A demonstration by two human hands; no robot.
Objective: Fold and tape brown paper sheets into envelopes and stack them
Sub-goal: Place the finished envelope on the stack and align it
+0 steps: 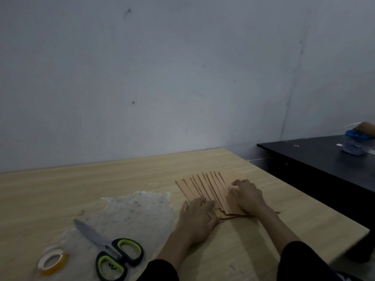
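Left hand (197, 214) presses flat, fingers straight, on fanned envelopes (203, 185) near the counter (101, 179) right edge. Right hand (246, 196) curls its fingers there; grip unclear

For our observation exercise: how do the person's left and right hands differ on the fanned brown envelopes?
The left hand lies flat, fingers straight; the right hand has fingers curled. The left hand sits at the fan's near left edge, the right hand farther right. Both rest on the envelopes.

On the bench (101, 179) the paper sheets (205, 189) lie fanned under the left hand (197, 216) and right hand (246, 196); scissors (109, 252) at their eight o'clock, tape roll (53, 261) beyond.
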